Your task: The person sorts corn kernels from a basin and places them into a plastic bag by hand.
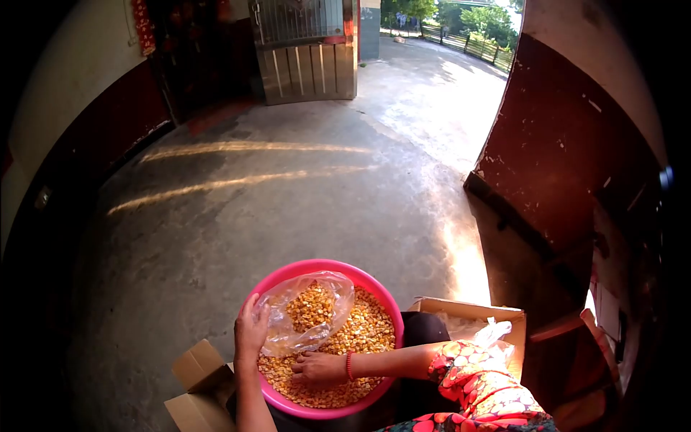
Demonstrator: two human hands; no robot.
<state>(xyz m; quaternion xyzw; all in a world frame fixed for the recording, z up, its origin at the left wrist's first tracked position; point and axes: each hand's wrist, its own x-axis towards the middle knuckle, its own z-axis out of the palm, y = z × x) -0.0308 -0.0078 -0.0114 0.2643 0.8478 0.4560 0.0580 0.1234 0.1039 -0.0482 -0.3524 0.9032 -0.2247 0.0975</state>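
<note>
A pink basin (pixel 394 317) full of yellow corn kernels (pixel 371 327) sits at my lap. Inside it lies a clear plastic bag (pixel 277 302), its mouth spread wide, with a heap of kernels in it. At the basin's left rim, my left hand (pixel 251 331) grips the edge of the bag. My right hand (pixel 317 369), with a red bead bracelet (pixel 350 366) at the wrist, is palm down in the loose kernels just below the bag. Its fingers curl into the corn, and their tips are partly hidden.
A cardboard box (pixel 511 317) with clear plastic bags (pixel 493 333) in it stands right of the basin. Open cardboard flaps (pixel 201 366) are at the lower left. Beyond lie a concrete floor (pixel 288 194), a metal door (pixel 309 68) and a sunlit doorway. A chair (pixel 604 345) stands far right.
</note>
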